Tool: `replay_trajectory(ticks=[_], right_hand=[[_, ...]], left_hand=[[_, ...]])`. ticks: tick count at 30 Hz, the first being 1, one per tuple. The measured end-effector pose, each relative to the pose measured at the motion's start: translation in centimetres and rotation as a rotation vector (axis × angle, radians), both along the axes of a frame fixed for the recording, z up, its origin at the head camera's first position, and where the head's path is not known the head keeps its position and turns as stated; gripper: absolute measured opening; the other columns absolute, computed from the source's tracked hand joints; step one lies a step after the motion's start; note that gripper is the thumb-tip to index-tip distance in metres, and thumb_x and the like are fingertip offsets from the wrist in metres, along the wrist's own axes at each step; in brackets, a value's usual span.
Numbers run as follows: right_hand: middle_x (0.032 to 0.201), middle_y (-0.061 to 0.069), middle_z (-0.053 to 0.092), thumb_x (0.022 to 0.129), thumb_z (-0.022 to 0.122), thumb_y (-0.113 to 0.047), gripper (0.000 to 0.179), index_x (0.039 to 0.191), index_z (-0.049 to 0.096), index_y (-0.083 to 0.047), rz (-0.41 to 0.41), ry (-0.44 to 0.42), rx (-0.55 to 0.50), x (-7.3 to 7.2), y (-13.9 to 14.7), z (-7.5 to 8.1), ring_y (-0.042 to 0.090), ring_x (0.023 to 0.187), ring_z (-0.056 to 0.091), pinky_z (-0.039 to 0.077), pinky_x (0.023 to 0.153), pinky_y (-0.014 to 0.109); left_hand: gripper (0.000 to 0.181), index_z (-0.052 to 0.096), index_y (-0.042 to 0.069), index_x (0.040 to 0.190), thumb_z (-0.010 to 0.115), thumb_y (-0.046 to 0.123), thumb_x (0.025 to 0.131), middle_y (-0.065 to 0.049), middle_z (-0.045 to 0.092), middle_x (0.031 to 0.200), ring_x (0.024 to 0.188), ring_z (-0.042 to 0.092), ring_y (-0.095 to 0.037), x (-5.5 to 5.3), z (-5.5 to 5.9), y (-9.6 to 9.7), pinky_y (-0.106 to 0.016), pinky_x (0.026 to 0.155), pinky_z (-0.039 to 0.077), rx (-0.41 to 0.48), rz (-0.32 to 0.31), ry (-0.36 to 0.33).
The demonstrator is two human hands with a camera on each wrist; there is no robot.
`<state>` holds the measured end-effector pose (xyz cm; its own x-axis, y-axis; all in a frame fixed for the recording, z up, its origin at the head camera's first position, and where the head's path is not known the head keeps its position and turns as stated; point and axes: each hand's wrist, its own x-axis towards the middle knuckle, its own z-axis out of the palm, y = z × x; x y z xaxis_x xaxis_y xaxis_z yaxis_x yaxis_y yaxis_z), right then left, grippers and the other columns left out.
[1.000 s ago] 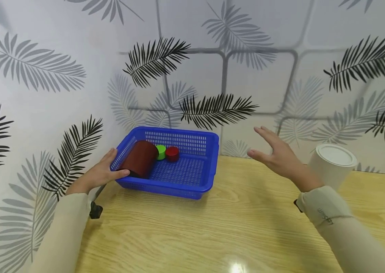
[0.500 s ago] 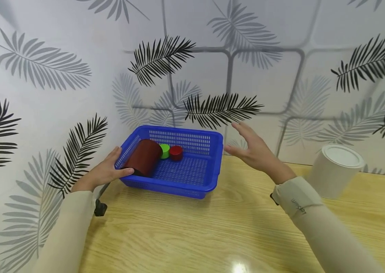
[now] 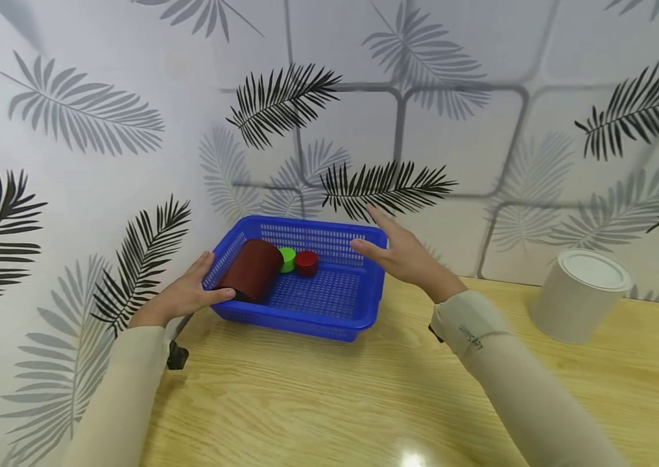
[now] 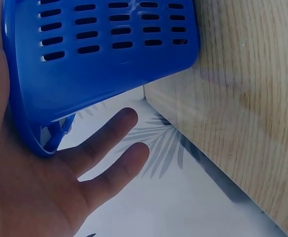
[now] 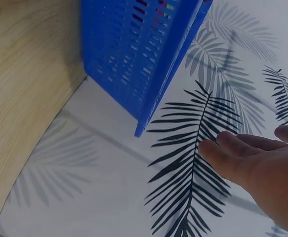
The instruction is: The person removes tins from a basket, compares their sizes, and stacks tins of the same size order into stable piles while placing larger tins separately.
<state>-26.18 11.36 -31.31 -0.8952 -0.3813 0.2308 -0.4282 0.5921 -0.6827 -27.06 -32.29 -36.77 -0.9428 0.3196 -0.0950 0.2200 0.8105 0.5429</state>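
Note:
A blue plastic basket (image 3: pixel 312 319) with slotted walls stands on the table near the wall. Inside it, a dark reddish-brown cylinder (image 3: pixel 251 270) lies on its side at the left. Beside that cylinder are a small green round piece (image 3: pixel 287 259) and a small red one (image 3: pixel 307 263). My left hand (image 3: pixel 180 297) touches the basket's front left corner, thumb over the rim; in the left wrist view its fingers (image 4: pixel 115 170) stretch straight out past the rim. Fingers spread, my right hand (image 3: pixel 405 256) overlaps the back right rim; a gap separates it from the basket (image 5: pixel 129 54) in the right wrist view.
A white lidded tub (image 3: pixel 580 298) stands upright on the wood-grain table (image 3: pixel 318 402), to the right. Leaf-patterned wall covering (image 3: pixel 452 155) rises right behind the basket and along the left side. A black wrist device (image 3: pixel 178 355) hangs by the left cuff.
My right hand has moved left from near the white tub to the basket's right rim, staying spread. The left hand keeps its place at the basket corner. The view shifts slightly.

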Motion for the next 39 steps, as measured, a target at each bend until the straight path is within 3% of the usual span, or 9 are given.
replay_trajectory(ticks=[5, 14, 19, 23, 28, 32, 34, 35, 39], right_hand=[[0.168, 0.007, 0.013, 0.096, 0.052, -0.067, 0.094, 0.165, 0.009, -0.020, 0.027, -0.021, 0.013, -0.8, -2.0, 0.1, 0.032, 0.152, 0.015, 0.019, 0.118, 0.056], [0.164, 0.013, 0.025, 0.103, 0.051, -0.053, 0.073, 0.157, 0.035, -0.007, 0.048, -0.054, 0.017, -2.2, -6.0, 0.6, 0.030, 0.152, 0.017, 0.019, 0.119, 0.051], [0.160, 0.013, 0.035, 0.104, 0.055, -0.043, 0.069, 0.158, 0.034, -0.005, 0.067, -0.061, -0.010, -2.9, -7.5, 0.1, 0.029, 0.151, 0.022, 0.022, 0.119, 0.049], [0.155, 0.010, 0.043, 0.107, 0.051, -0.038, 0.069, 0.162, 0.020, -0.009, 0.086, -0.115, -0.047, -3.5, -8.3, -0.3, 0.026, 0.145, 0.035, 0.031, 0.115, 0.048], [0.160, 0.006, 0.036, 0.109, 0.045, -0.029, 0.059, 0.161, 0.024, -0.010, 0.091, -0.172, -0.063, -4.4, -8.6, 0.2, 0.024, 0.145, 0.036, 0.033, 0.114, 0.046], [0.160, 0.003, 0.036, 0.106, 0.042, -0.022, 0.047, 0.152, 0.036, -0.013, 0.077, -0.183, -0.073, -5.0, -8.8, 0.8, 0.024, 0.142, 0.041, 0.047, 0.080, 0.041], [0.160, 0.003, 0.037, 0.104, 0.040, -0.019, 0.045, 0.149, 0.039, -0.013, 0.082, -0.189, -0.078, -5.4, -9.2, 0.8, 0.024, 0.141, 0.041, 0.039, 0.064, 0.039], [0.160, 0.004, 0.037, 0.103, 0.039, -0.017, 0.043, 0.146, 0.039, -0.012, 0.088, -0.192, -0.085, -5.5, -9.4, 0.8, 0.025, 0.141, 0.041, 0.033, 0.061, 0.039], [0.159, 0.008, 0.039, 0.100, 0.038, -0.009, 0.037, 0.137, 0.041, -0.007, 0.101, -0.182, -0.094, -6.3, -10.6, 0.3, 0.025, 0.145, 0.037, 0.037, 0.072, 0.039]], left_hand=[[0.115, -0.004, 0.003, 0.161, 0.066, 0.060, 0.091, -0.023, -0.009, 0.166, 0.151, -0.006, -0.042, 0.0, -0.3, -0.2, -0.067, 0.115, 0.008, 0.005, -0.002, 0.001], [0.117, -0.004, 0.003, 0.161, 0.067, 0.062, 0.090, -0.022, -0.009, 0.166, 0.151, -0.005, -0.042, 0.2, -0.6, -0.3, -0.066, 0.115, 0.008, -0.004, 0.019, -0.020], [0.116, -0.004, 0.004, 0.162, 0.067, 0.062, 0.090, -0.021, -0.009, 0.167, 0.152, -0.006, -0.041, 0.3, -0.5, -0.2, -0.066, 0.116, 0.009, -0.001, 0.022, -0.018], [0.115, -0.004, 0.006, 0.162, 0.066, 0.062, 0.090, -0.020, -0.009, 0.167, 0.152, -0.005, -0.040, 0.5, -0.5, -0.3, -0.066, 0.115, 0.010, 0.003, 0.020, -0.012], [0.114, -0.004, 0.009, 0.163, 0.066, 0.063, 0.090, -0.016, -0.009, 0.168, 0.152, -0.005, -0.038, 0.5, -0.5, -0.3, -0.066, 0.115, 0.011, 0.018, 0.028, -0.021], [0.114, -0.004, 0.010, 0.163, 0.065, 0.064, 0.090, -0.015, -0.010, 0.168, 0.152, -0.005, -0.038, 0.4, -0.3, -0.4, -0.066, 0.115, 0.011, 0.015, 0.029, -0.019], [0.115, -0.005, 0.011, 0.163, 0.065, 0.064, 0.090, -0.015, -0.010, 0.168, 0.152, -0.004, -0.038, 0.2, -0.2, -0.5, -0.066, 0.115, 0.012, 0.007, 0.029, -0.017], [0.114, -0.005, 0.011, 0.163, 0.065, 0.064, 0.090, -0.015, -0.010, 0.168, 0.152, -0.004, -0.038, 0.2, -0.2, -0.5, -0.065, 0.116, 0.012, 0.003, 0.030, -0.014], [0.115, -0.004, 0.010, 0.163, 0.065, 0.065, 0.089, -0.016, -0.009, 0.168, 0.152, -0.004, -0.038, 0.0, -0.3, -0.3, -0.064, 0.116, 0.012, -0.007, 0.033, -0.005]])
